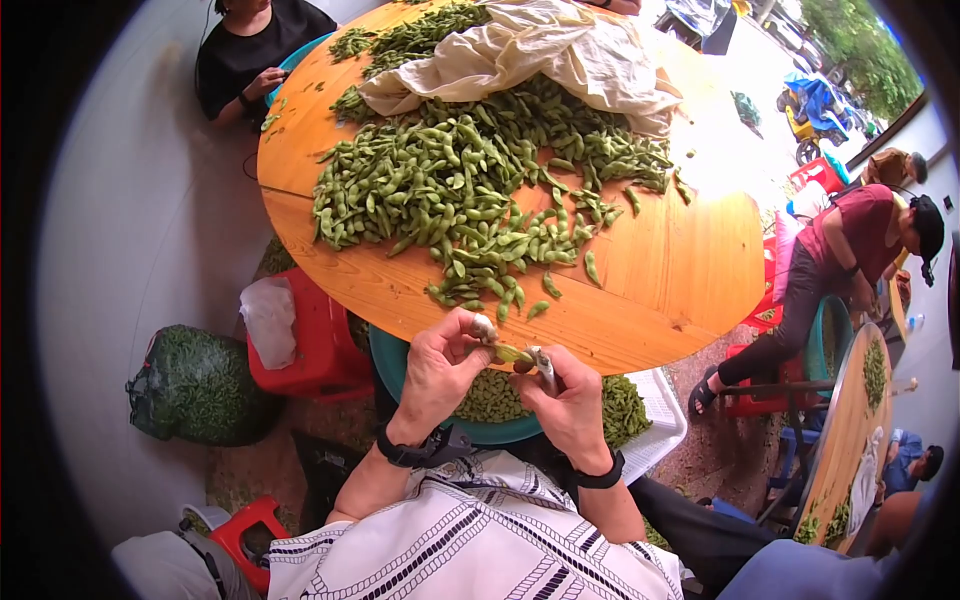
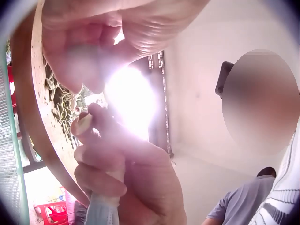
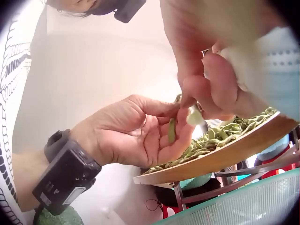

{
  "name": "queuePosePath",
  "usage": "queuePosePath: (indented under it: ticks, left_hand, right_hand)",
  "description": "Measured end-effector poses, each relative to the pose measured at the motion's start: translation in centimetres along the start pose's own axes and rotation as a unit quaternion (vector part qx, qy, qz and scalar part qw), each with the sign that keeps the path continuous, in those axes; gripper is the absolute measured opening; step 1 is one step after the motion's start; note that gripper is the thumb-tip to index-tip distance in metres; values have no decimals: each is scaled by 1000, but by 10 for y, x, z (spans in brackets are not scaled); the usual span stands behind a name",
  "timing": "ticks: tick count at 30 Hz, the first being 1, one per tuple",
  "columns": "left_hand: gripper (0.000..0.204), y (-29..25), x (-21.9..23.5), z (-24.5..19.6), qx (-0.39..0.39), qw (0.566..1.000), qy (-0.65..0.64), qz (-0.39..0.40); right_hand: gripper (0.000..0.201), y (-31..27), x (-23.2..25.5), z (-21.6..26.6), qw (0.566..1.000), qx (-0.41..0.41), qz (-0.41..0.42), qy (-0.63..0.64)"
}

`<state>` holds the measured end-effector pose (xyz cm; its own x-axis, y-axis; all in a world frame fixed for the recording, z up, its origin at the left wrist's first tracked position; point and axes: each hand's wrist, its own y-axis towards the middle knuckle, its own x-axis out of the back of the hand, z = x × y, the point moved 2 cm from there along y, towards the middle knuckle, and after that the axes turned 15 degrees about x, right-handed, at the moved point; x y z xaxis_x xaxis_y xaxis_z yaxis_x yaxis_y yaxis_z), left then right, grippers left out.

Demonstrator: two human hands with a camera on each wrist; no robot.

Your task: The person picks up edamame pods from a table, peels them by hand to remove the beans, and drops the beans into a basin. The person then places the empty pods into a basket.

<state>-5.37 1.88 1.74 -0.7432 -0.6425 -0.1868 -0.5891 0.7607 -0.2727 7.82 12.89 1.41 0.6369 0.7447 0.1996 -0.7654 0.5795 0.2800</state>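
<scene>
Between the two hands, over the table's near edge, is a green pod [image 1: 513, 354]. The left hand [image 1: 436, 372] pinches its left end with thumb and fingers; a pale covering is on one fingertip. From the other side the right hand [image 1: 568, 398] grips the pod's right end, with a whitish strip wrapped at its fingers. In the right wrist view another green pod [image 3: 172, 131] lies against the curled fingers of the left hand [image 3: 136, 131]. A large heap of green pods [image 1: 430, 180] covers the wooden table [image 1: 660, 270] ahead.
Below the hands stand a teal basin [image 1: 388, 362] holding shelled beans [image 1: 490, 398] and a white basket [image 1: 668, 412] beside green pods. A cream cloth [image 1: 540, 55] lies over the heap. Red stools [image 1: 305, 335] and a filled green net bag [image 1: 205, 385] are at left; people sit around.
</scene>
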Motion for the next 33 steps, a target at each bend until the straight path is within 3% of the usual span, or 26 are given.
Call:
queuePosePath:
  ticks: [3, 7, 8, 13, 16, 18, 19, 21, 23, 24, 26, 28, 30, 31, 33]
  left_hand:
    - [14, -1, -1, -6, 24, 1000, -1, -7]
    - [18, -3, -1, -5, 60, 996, -20, 59]
    - [21, -3, -1, -4, 67, 992, -37, 97]
    - [21, -1, -2, 2, 67, 993, 12, 100]
    - [21, -3, -4, 1, 76, 991, 53, 94]
    - [20, -5, -6, -2, 81, 990, 79, 81]
    - [20, -6, -7, -1, 96, 989, 54, 103]
    - [20, -7, -10, 0, 111, 985, 30, 125]
    - [17, -10, -18, 1, 193, 924, -226, 242]
    - [17, -11, -20, 1, 193, 924, -225, 243]
    - [16, -18, -26, -4, 252, 860, -299, 328]
    - [14, -18, -32, -9, 242, 881, -268, 306]
    - [15, -11, -28, -4, 208, 937, -223, 173]
    - [13, -9, -26, -5, 186, 960, -179, 108]
    - [12, -8, -24, -6, 177, 970, -134, 98]
  right_hand:
    - [14, 1, 2, 11, 998, -23, -40, 31]
    - [14, 1, 6, 10, 998, -17, -44, 41]
    - [13, 2, 8, 13, 999, 8, -32, 15]
    - [13, 0, 12, 21, 991, 115, 9, -72]
    - [14, -3, 15, 24, 999, 43, 6, 3]
    - [13, -3, 16, 23, 989, -58, -42, 127]
    - [13, -2, 16, 22, 989, -58, -42, 128]
    - [12, 2, 16, 24, 980, 50, -17, 194]
    - [12, 1, 18, 19, 968, 18, -16, 251]
    - [12, 1, 17, 14, 952, -13, -16, 306]
    - [12, 0, 17, 6, 947, -10, -53, 315]
    - [13, 0, 21, 10, 966, -3, -44, 254]
    - [16, -2, 27, 18, 970, -25, -44, 237]
    - [17, -1, 30, 23, 985, 16, -63, 159]
    - [25, 2, 32, 31, 991, 118, -59, 1]
